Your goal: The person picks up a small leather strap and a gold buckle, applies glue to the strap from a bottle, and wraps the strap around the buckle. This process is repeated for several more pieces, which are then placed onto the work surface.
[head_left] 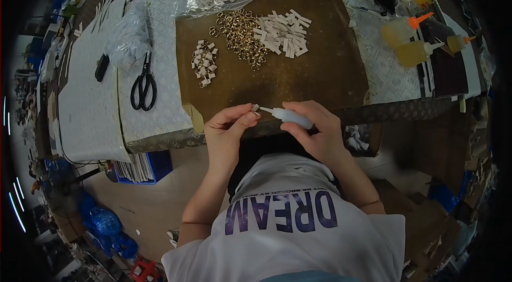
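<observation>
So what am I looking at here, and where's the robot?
There is no robot: these are a person's bare hands, and the single picture comes from a camera worn on their head, looking down. The left hand pinches a small pale piece; the right hand holds a squeeze bottle, its thin nozzle pointing at that piece. On the brown mat lie gold-coloured rings, pale strips and a smaller pile of little pieces. Black-handled scissors lie to the left.

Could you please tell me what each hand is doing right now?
Left hand: closed, pinching a small pale piece between the fingertips.
Right hand: closed around a small squeeze bottle, nozzle toward that piece.
</observation>
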